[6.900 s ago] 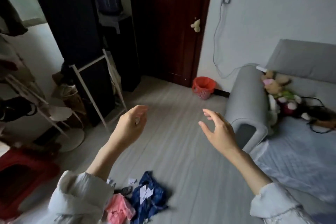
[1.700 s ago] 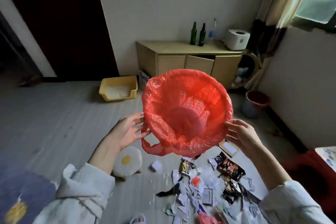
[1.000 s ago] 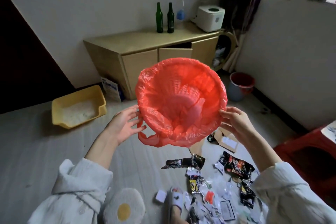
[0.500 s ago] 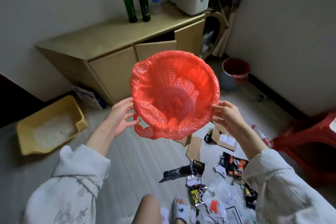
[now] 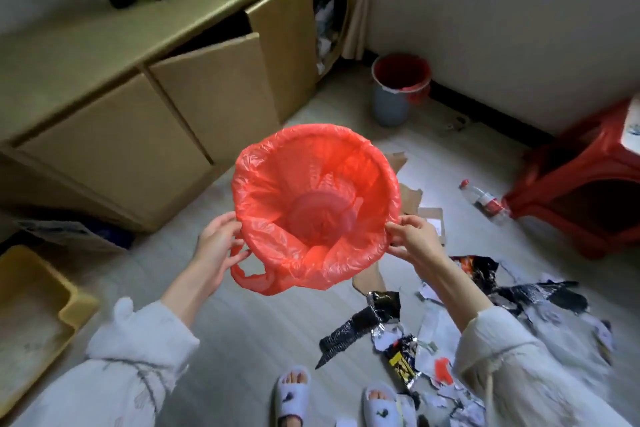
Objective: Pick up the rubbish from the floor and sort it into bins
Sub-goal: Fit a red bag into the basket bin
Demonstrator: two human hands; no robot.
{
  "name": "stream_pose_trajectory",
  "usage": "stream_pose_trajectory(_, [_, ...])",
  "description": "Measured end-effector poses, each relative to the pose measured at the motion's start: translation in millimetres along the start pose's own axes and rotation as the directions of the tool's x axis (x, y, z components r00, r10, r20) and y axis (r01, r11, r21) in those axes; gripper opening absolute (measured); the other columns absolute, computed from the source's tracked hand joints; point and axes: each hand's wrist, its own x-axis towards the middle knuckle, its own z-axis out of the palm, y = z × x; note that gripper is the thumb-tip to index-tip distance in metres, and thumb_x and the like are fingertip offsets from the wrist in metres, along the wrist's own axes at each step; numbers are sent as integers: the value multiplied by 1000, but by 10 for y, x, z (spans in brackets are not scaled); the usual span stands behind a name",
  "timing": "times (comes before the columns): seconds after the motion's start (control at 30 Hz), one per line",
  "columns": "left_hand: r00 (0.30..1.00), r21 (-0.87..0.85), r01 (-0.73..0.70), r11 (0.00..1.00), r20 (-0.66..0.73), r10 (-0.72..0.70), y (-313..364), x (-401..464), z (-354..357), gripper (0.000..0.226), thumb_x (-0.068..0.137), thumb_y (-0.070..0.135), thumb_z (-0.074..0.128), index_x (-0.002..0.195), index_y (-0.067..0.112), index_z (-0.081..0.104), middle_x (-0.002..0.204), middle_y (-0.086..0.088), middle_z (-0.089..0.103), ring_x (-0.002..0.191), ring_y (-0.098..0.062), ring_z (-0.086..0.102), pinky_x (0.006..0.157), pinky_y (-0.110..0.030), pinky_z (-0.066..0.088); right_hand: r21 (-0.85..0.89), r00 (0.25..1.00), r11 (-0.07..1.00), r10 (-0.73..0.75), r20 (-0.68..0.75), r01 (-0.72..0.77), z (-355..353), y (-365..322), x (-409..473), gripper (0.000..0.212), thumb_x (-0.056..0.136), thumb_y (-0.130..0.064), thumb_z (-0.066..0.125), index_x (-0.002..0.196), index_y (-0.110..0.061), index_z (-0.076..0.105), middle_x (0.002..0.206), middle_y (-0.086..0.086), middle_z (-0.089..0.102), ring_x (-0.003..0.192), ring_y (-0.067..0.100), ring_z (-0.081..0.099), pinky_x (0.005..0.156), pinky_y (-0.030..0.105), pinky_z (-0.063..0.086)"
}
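Above the littered floor, the person holds a red-lined bin in the air, left hand and right hand each with fingers curled on its rim. Torn wrappers and a plastic bottle lie below, untouched. Seemingly sorting hasn't begun: next, set the bin down beside the rubbish.

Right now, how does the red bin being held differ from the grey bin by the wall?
The red bin is held in the air by the left hand and right hand; the grey bin stands on the floor. The red bin looks wider and tilted toward the camera; the grey bin is upright. Both have red liners.
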Motion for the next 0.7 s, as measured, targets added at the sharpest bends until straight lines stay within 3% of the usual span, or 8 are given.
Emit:
stream_pose_trajectory(0.1, [998,-6,46,999,-45,-46,-737,579,57,31,90,8,47,118,21,50,73,1,53,65,-9,48,63,-26,44,-1,998,998,62,-18,-62,118,804,417,9,92,2,51,99,-3,50,76,10,62,62,15,62,49,20,56])
stream_pose_trajectory(0.23, [994,-6,68,998,-87,-68,-1922,1404,85,34,88,11,48,121,16,51,79,0,57,67,-12,54,60,-25,43,-2,993,993,116,-24,-116,122,1960,1172,11,92,3,50,103,-1,51,72,14,62,47,11,64,46,20,54])
stream_pose_trajectory(0.33, [992,-13,102,995,-77,-103,-2788,1858,109,30,87,12,50,117,15,55,92,-6,61,75,-17,58,60,-26,46,-44,987,987,156,-31,-157,24,2759,1684,6,92,3,51,96,-2,50,68,14,56,40,8,59,40,16,48])
stream_pose_trajectory(0.4, [989,-19,132,991,-63,-133,-3266,2092,117,32,88,13,50,120,11,55,88,-5,60,75,-18,57,60,-27,46,-87,986,982,163,-25,-165,-37,3174,1982,9,92,3,51,85,-3,50,70,14,57,48,13,60,40,16,48])
stream_pose_trajectory(0.5, [989,5,145,989,-4,-145,-3769,2338,134,24,91,15,49,114,15,53,78,-3,59,69,-17,56,59,-27,45,-135,988,979,155,13,-152,-110,3587,2327,5,92,1,52,87,-1,52,79,15,61,64,22,63,45,20,53])
stream_pose_trajectory(0.7, [998,86,59,995,-4,-59,-4055,2581,181,8,91,18,48,96,18,55,74,-1,58,65,-14,55,54,-21,46,-165,994,982,100,37,-93,-167,3927,2558,3,93,1,50,95,-1,51,84,18,65,67,23,65,53,27,59])
